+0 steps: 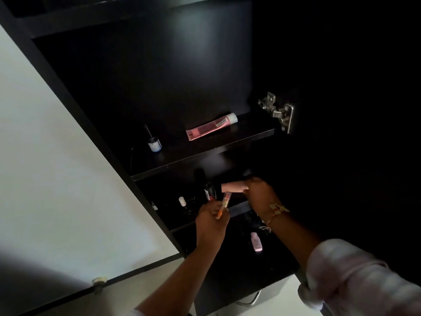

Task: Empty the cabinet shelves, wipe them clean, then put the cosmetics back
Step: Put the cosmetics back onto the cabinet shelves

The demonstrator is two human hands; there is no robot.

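Note:
A dark open cabinet fills the view. On its upper shelf [205, 153] lie a pink tube [210, 127] and a small blue-labelled bottle [154, 143] with a thin cap. At the middle shelf my left hand [211, 222] grips an orange-tipped tube [223, 205] together with a dark tube [209, 191]. My right hand [260, 195] holds a pale pink tube [231, 187] just above the same shelf. A small white-capped item [182, 201] stands on that shelf at the left. On the lowest shelf lies a pink bottle [256, 241].
The cabinet door's metal hinge [276, 110] sticks out at the right of the upper shelf. A white wall [57, 179] runs along the left side. A drawer handle [250, 301] shows below the cabinet.

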